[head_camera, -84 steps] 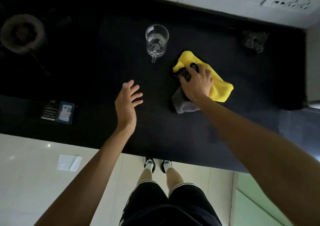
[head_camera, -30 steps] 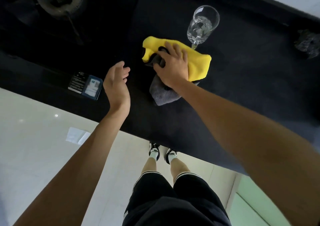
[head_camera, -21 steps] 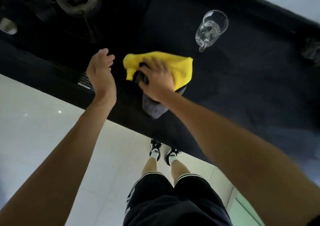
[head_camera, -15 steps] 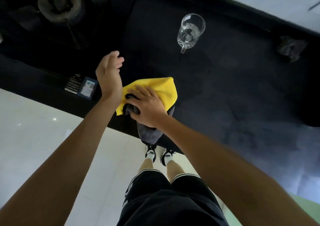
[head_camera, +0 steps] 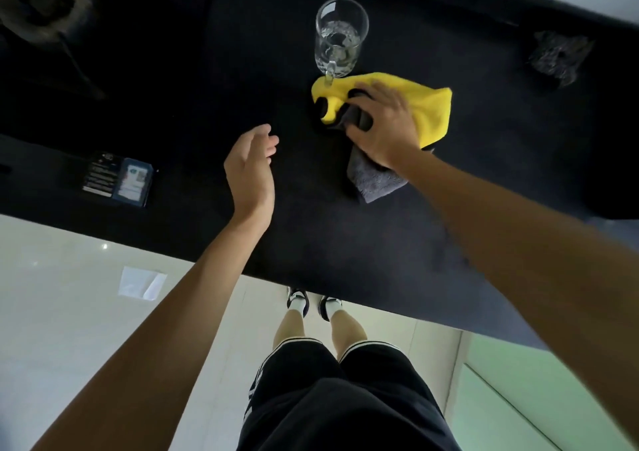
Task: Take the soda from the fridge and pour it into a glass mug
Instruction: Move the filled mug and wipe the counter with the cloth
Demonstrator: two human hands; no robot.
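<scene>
A clear glass mug (head_camera: 340, 35) stands upright on the black counter (head_camera: 214, 70), its handle turned toward me. I cannot tell whether it holds liquid. Just in front of it lies a bunched yellow and grey cloth (head_camera: 432, 111), its yellow edge reaching the mug's handle. My right hand (head_camera: 383, 129) lies on top of the cloth, fingers curled into its folds. To the left, my left hand (head_camera: 250, 167) hovers over the counter with relaxed fingers and holds nothing. No soda is in view.
A gas burner (head_camera: 38, 1) sits at the back left. A small dark packet (head_camera: 117, 182) lies near the counter's front edge on the left. A dark crumpled object (head_camera: 556, 58) rests at the back right. A white paper (head_camera: 141, 283) lies on the pale floor.
My right hand dragged the cloth left and toward the front edge, then pushed it back up beside the mug. My left hand stayed hovering and empty.
</scene>
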